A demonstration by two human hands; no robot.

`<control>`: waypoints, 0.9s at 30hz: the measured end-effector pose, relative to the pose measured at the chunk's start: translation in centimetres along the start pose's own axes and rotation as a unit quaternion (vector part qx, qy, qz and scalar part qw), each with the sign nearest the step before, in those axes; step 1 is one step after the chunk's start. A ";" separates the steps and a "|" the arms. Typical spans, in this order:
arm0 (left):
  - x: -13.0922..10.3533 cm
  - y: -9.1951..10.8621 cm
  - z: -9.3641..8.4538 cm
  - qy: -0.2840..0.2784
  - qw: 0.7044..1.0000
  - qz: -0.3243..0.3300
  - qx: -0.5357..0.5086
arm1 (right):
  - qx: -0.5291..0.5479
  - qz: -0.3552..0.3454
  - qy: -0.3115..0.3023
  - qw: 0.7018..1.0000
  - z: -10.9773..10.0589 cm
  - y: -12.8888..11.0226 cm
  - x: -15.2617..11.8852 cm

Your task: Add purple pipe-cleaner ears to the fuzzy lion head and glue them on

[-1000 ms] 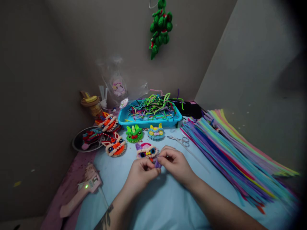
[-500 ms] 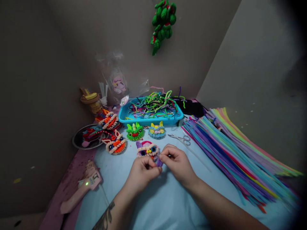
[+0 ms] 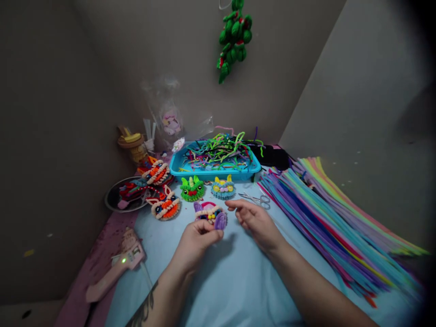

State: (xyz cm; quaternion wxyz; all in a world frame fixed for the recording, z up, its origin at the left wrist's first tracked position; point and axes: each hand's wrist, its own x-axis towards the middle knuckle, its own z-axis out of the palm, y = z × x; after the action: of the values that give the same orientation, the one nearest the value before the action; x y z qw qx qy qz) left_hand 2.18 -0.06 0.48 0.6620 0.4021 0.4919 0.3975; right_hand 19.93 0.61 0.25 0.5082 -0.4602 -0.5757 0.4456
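Observation:
Between thumb and fingers, my left hand (image 3: 201, 238) pinches a small purple pipe-cleaner piece (image 3: 220, 221), shaped like a flat ear. To its right my right hand (image 3: 254, 222) hovers with fingers apart and holds nothing. Just behind the left hand lies a pipe-cleaner animal head (image 3: 208, 210) in cream and pink with yellow beads and one purple ear; the held piece hides part of it. Further back sit a green pipe-cleaner head (image 3: 192, 189) and a blue and yellow one (image 3: 223, 187). An orange and cream head (image 3: 166, 206) rests to the left.
Scissors (image 3: 260, 200) lie beyond my right hand, near long bundles of coloured pipe cleaners (image 3: 327, 227). A blue tray (image 3: 214, 174) of offcuts stands at the back. A pink glue gun (image 3: 119, 268) with a lit green light lies at left, near a round metal dish (image 3: 112, 200).
My right hand has let go of the purple piece and moved right, its fingers opening. The left hand keeps the piece, now turned so its flat oval side shows.

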 end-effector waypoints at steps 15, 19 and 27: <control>-0.1 -0.3 0.5 -0.041 0.998 0.005 0.054 | -0.123 -0.056 0.085 0.987 2.5 -1.0 -1.4; 0.0 -0.1 0.3 -0.035 0.998 -0.002 0.049 | -0.059 0.013 0.033 0.998 2.1 -0.9 -1.0; -0.1 0.2 0.1 -0.026 0.999 -0.006 0.016 | -0.030 0.053 -0.071 0.996 1.6 -0.8 -0.9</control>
State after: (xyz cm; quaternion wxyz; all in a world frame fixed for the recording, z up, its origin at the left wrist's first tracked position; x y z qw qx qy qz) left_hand 2.26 -0.08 0.73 0.6703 0.4206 0.4830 0.3749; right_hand 18.36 -0.45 0.72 0.4273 -0.4722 -0.5982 0.4865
